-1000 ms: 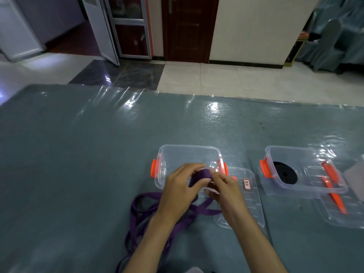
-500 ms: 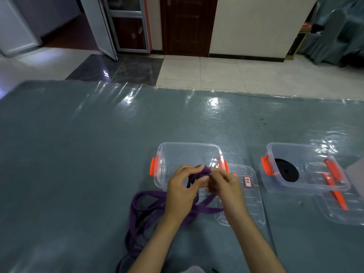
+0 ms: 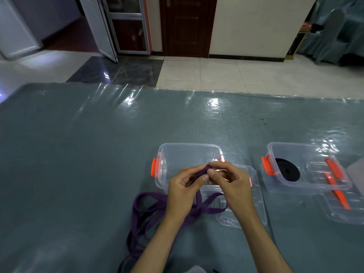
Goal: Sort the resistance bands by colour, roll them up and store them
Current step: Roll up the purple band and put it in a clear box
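Purple band (image 3: 199,208) judged light, limp, prone to unrolling; its started end was pinched between left hand (image 3: 184,191) and right hand (image 3: 229,181).

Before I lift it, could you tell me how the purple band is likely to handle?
Probably floppy: the purple band sprawls in loose loops on the table. Likely light, since both hands pinch it with fingers alone. The unrolled tail would probably trail and snag.

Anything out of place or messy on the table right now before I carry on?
Nothing is damaged or spilled. Most of the purple band sprawls in loose, tangled loops by the left hand, and one loop lies over the clear lid under the right hand. The black band sits neatly coiled in the right box.
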A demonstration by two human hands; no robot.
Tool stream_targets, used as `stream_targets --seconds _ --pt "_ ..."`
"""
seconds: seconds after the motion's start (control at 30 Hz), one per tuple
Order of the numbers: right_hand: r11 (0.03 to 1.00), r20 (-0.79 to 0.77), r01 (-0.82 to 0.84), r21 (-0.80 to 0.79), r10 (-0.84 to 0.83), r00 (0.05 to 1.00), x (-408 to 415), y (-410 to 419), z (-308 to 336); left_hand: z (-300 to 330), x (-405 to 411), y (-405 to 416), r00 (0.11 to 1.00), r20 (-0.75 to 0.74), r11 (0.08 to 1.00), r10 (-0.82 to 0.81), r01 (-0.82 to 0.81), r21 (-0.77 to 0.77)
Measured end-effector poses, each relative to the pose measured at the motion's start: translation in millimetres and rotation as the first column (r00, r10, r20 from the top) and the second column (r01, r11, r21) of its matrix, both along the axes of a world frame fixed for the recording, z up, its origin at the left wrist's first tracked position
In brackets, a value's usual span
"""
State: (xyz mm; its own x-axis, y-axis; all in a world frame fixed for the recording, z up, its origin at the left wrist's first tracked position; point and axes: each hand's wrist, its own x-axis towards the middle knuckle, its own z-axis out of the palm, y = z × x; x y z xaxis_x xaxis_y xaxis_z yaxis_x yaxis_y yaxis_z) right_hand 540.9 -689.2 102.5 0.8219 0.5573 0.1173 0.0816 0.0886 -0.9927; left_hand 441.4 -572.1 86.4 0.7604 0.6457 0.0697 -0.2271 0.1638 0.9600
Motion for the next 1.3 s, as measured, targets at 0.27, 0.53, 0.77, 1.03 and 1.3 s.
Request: stream_targets --seconds 0.27,0.53,0.77,1.03,1.3 --pt "0.992 -0.074 -0.074 0.099 0.082 0.994 -9 0 4 14 -10 6 0.998 0.047 0.999 0.04 -0.04 0.007" --pt "0.964 -0.196 -0.052 0.259 0.106 0.975 -22 6 16 24 -6 -8 0.964 0.131 0.972 0.232 -0.234 -0.002" --pt "0.981 -0.119 -0.046 0.186 0.069 0.991 -32 9 17 29 -3 3 0.971 0.096 0.965 0.219 -0.23 0.123" --pt "0.987 -0.111 -0.036 0.157 0.054 0.992 -36 10 23 36 -6 -1 0.945 0.136 0.943 0.296 -0.312 0.114" --pt "0.973 -0.23 0.016 0.231 0.039 0.973 -31 6 31 51 -10 9 1.0 0.003 0.894 0.029 -0.027 0.447"
